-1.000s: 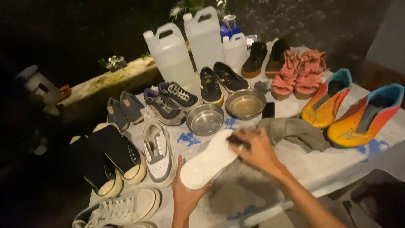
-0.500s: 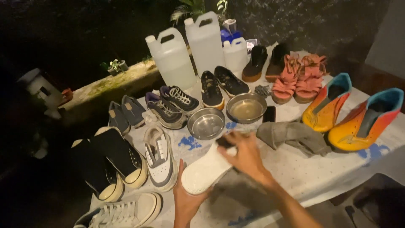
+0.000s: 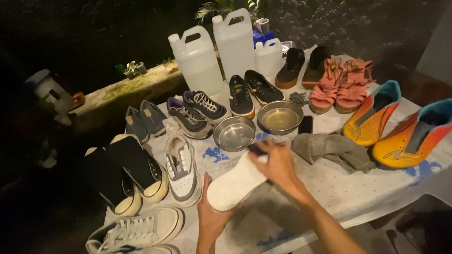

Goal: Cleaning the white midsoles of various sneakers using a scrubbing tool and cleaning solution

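Cloth-covered table [image 3: 358,188]: left hand [image 3: 212,218] grips white ribbed-sole shoe [image 3: 235,186]; right hand [image 3: 278,164] clutches dark brush [image 3: 256,149].

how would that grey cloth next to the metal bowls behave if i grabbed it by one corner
The grey cloth lies crumpled in soft folds on the table, so it would probably hang limp and unfold rather than keep its shape. It looks thin, so likely light. Pushed, it would probably bunch up instead of sliding, and it cannot roll or tip.

- My right hand [image 3: 278,164] has slid its dark brush [image 3: 256,149] farther along the white shoe sole [image 3: 235,186].
- My view has drifted slightly nearer.
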